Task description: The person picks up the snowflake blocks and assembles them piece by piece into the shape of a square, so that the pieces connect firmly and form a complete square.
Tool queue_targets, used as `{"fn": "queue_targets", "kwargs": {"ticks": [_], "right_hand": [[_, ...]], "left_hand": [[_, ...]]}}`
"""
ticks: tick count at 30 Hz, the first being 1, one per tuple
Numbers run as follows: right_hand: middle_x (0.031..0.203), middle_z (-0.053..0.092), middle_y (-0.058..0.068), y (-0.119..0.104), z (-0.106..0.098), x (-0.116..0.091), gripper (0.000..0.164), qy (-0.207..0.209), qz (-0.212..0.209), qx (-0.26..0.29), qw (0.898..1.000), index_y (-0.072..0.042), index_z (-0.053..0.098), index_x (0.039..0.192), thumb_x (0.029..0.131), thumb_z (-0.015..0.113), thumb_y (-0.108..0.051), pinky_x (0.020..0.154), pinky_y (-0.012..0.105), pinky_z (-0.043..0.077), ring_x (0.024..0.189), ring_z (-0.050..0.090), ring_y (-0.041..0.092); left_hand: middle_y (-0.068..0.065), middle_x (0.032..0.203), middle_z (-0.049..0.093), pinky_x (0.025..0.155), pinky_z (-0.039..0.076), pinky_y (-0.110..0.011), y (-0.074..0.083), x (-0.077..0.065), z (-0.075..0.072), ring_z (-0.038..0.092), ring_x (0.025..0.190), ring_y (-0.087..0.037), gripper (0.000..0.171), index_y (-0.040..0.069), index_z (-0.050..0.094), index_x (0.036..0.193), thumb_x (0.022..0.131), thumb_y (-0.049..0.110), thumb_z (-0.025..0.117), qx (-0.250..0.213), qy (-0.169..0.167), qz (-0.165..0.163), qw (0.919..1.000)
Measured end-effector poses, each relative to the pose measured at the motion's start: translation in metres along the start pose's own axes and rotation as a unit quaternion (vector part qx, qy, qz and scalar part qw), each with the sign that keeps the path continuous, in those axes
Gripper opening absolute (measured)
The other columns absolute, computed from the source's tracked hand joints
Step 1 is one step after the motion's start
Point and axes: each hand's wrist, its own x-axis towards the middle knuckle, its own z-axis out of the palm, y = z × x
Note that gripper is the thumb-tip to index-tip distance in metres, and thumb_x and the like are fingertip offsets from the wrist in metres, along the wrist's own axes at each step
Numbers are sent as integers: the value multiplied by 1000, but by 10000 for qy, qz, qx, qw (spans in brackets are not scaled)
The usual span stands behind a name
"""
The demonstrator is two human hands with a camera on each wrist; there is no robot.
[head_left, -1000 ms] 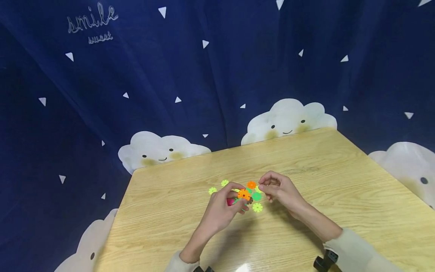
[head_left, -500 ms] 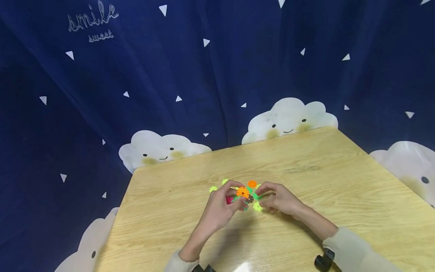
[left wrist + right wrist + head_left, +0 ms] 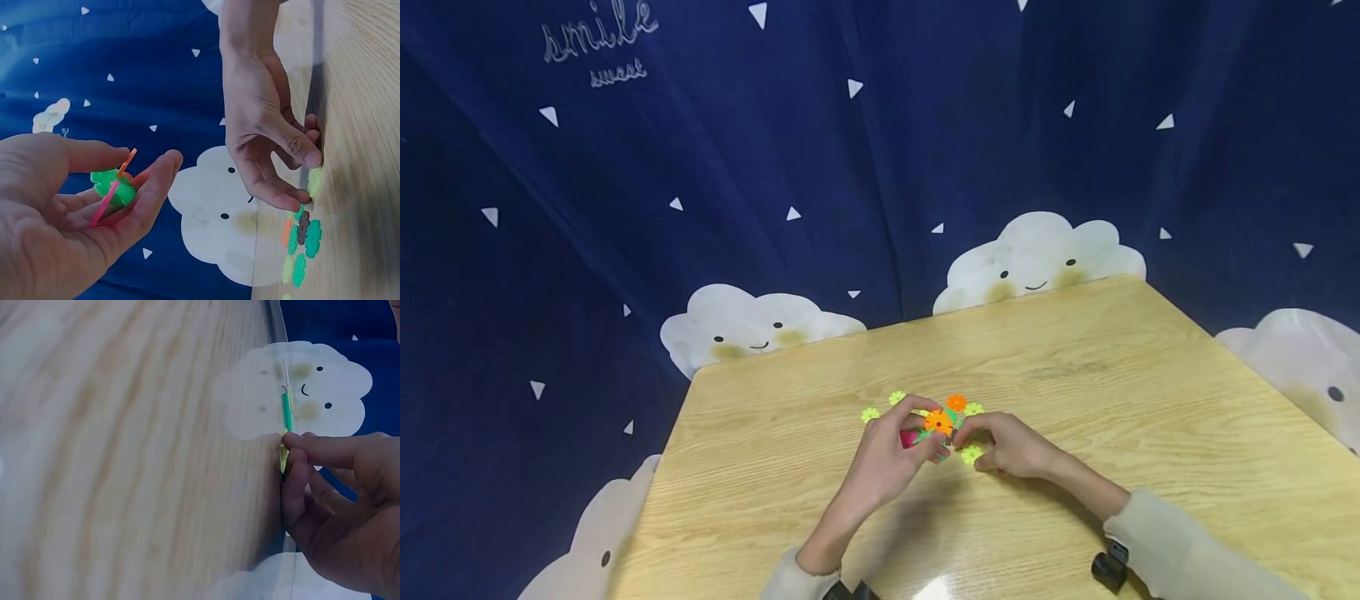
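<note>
My left hand point(image 3: 887, 458) is raised over the table and pinches a cluster of joined notched plastic discs. An orange disc point(image 3: 937, 422) faces up in it, with a green disc point(image 3: 114, 187) and a pink disc point(image 3: 104, 203) behind. My right hand point(image 3: 1015, 446) is down at the tabletop, its thumb and index finger bent and spread apart. Its thumb tip is right at a yellow-green disc point(image 3: 315, 181) lying flat, while the index fingertip reaches over beside a dark brown disc point(image 3: 303, 227) and green discs point(image 3: 313, 238).
More flat discs lie around the hands: an orange disc point(image 3: 956, 402) behind, and yellow-green discs point(image 3: 870, 415) to the left. The wooden table point(image 3: 760, 500) meets a dark blue curtain point(image 3: 820, 150) with clouds and triangles at its far edge.
My right hand has come down and leftward, from beside the pile to over the green and brown discs. My left hand stays nearly in place, still pinching the joined discs.
</note>
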Motion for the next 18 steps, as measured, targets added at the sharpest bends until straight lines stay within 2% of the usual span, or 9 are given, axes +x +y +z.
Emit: {"fn": "queue_targets", "kwargs": {"ticks": [4, 7, 11, 18], "right_hand": [[117, 66, 16, -1, 1, -1, 38, -95, -60, -120, 9999, -4, 70, 112, 81, 70, 20, 53, 16, 37, 53, 37, 5], [119, 65, 17, -2, 0, -2, 36, -210, -46, -149, 9997, -4, 69, 110, 83, 69, 20, 53, 15, 37, 51, 36, 5], [118, 65, 16, -4, 0, -3, 35, -307, -61, -202, 9993, -4, 67, 109, 84, 69, 20, 60, 18, 44, 52, 35, 6], [114, 68, 13, -5, 1, -4, 36, -176, -259, -621, 9976, -4, 67, 108, 80, 72, 20, 56, 18, 40, 57, 39, 4]], "left_hand": [[-3, 94, 79, 57, 57, -25, 0, -1, 1, 77, 77, -15, 31, 11, 62, 127, 98, 8, 72, 8, 0, 4, 10000], [-3, 94, 78, 56, 56, -24, 1, -1, 1, 76, 76, -12, 31, 11, 62, 127, 98, 9, 72, 32, -4, 10, 10000], [-3, 93, 79, 53, 51, -22, 2, -1, 1, 75, 74, -8, 30, 11, 62, 127, 98, 8, 72, 17, -4, 62, 10000], [-2, 92, 79, 53, 48, -20, 4, -2, 2, 75, 73, -8, 28, 10, 63, 125, 98, 9, 72, -19, -13, 148, 9999]]}}
